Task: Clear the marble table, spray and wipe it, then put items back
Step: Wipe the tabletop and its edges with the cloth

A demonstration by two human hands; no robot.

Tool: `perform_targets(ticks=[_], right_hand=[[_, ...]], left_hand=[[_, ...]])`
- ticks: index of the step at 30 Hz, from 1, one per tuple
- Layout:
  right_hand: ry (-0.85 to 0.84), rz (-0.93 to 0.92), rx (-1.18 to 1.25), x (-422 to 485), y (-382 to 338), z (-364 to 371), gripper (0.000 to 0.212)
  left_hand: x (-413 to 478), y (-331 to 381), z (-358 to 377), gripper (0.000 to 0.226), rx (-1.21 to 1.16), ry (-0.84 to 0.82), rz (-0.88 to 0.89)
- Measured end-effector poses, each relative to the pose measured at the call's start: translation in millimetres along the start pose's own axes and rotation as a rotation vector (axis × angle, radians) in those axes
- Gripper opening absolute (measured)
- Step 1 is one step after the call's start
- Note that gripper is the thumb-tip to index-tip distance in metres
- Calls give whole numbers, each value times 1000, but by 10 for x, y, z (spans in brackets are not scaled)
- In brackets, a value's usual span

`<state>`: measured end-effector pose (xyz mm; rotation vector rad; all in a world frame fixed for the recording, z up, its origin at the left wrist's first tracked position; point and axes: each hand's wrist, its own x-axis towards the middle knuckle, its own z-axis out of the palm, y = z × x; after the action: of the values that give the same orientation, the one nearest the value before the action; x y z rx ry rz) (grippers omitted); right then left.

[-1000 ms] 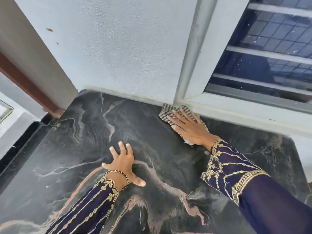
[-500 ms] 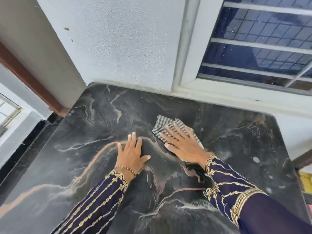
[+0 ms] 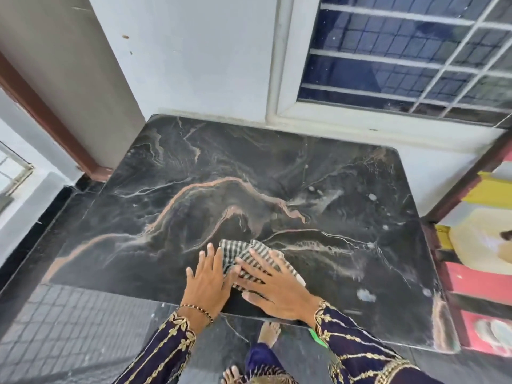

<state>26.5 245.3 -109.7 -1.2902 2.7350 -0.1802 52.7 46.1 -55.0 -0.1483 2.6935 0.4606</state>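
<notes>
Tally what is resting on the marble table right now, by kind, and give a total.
Hands: 2, the left hand flat on the marble table and the right hand pressed on the cloth
Checked cloths: 1, the checked cloth near the front edge
Foamy spray patches: several on the right side, too smeared to count
Total of countable things: 3

Both arms are covered by dark navy sleeves (image 3: 166, 353) embroidered with gold leaf-and-vine trim, thickest at the cuffs. A thin beaded bracelet (image 3: 195, 310) is worn at the left wrist. Bare feet (image 3: 268, 332) are seen below.
</notes>
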Motion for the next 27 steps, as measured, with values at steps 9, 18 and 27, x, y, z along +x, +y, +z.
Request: perform_targets(ticks=[9,18,27], right_hand=[[-137,14,82,-648,-139,-29,47],[-302,115,171,-561,561,-273,49],[-356,143,201,166,1876,-501,50]], left_hand=[[-143,240,-4,70,-76,-46,112],[206,515,-49,115,-15,-126,225],[1161,1144,-154,108,93,-108,161]])
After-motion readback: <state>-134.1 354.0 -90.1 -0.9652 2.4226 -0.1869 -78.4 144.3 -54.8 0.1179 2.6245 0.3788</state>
